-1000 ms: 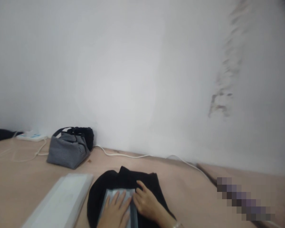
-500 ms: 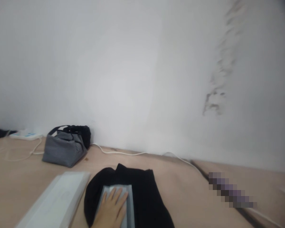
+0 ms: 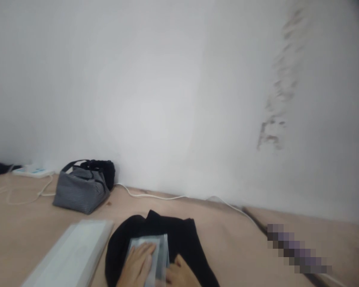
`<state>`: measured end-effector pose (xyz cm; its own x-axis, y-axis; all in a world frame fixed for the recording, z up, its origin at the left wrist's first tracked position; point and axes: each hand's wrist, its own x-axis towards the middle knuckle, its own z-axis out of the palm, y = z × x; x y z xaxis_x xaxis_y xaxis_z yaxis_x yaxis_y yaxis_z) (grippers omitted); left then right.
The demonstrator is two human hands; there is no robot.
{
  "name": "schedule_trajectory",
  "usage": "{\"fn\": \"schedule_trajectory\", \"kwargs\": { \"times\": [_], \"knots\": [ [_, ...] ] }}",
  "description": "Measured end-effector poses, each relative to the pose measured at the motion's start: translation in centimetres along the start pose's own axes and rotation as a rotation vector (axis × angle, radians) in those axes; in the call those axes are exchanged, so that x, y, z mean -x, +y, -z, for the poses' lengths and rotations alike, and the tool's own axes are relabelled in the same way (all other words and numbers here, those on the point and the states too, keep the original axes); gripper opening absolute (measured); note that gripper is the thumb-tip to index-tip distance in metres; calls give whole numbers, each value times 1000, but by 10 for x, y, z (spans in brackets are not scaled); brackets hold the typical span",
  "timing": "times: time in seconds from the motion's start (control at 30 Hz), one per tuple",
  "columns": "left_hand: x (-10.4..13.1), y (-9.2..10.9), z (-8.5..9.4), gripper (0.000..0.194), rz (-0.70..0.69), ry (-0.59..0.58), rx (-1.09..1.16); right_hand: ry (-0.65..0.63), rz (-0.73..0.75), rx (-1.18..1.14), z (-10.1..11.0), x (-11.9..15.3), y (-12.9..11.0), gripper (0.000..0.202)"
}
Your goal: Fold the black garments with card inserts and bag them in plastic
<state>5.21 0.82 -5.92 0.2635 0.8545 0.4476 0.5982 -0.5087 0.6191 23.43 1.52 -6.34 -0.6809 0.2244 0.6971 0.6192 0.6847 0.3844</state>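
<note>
My left hand lies flat, fingers stretched out, on a clear plastic bag with something pale grey-white showing through. The bag rests on a folded black garment in the lower middle of the view. At the bag's right edge, my right hand has its fingers curled and closed on the plastic, and that edge stands slightly raised. The bag's near end is cut off by the bottom of the picture, and the right fingertips are partly blurred.
Left of the garment lies a stack of white flat packs. Behind it stands a grey striped bag with black stuff. A white power strip and white cable run along the wall. A pixelated object lies at right, by a dark seam.
My right hand has come into view at the right edge of the plastic bag, which now lifts a little. My left hand stays on the bag, its fingers now closer together.
</note>
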Motion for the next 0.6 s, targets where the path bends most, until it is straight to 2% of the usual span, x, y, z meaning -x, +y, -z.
{"fn": "schedule_trajectory", "kwargs": {
  "times": [0.07, 0.13, 0.2, 0.27, 0.37, 0.47, 0.53, 0.6],
  "knots": [
    [1, 1, 0, 35, 4, 46, 61, 81, -28, 3, -11, -3, -4, 41],
    [1, 4, 4, 32, 10, 107, 122, 172, -103, 11, -13, -6, -8, 42],
    [1, 10, 14, 32, 23, 187, 176, 149, -192, -17, -1, -10, -8, 38],
    [-1, 16, 27, 33, 75, 276, 221, 44, -257, -109, 19, -12, -4, 35],
    [-4, 24, 43, 39, 265, 377, 292, 16, -315, -267, 47, -12, 6, 52],
    [-5, 30, 48, 43, 480, 315, 437, -12, -364, -327, 58, -8, 15, 68],
    [-6, 31, 47, 41, 520, 224, 565, -51, -360, -351, 57, -5, 18, 76],
    [-9, 28, 50, 40, 488, 199, 639, -79, -322, -359, 52, -1, 20, 71]
  ]
}}
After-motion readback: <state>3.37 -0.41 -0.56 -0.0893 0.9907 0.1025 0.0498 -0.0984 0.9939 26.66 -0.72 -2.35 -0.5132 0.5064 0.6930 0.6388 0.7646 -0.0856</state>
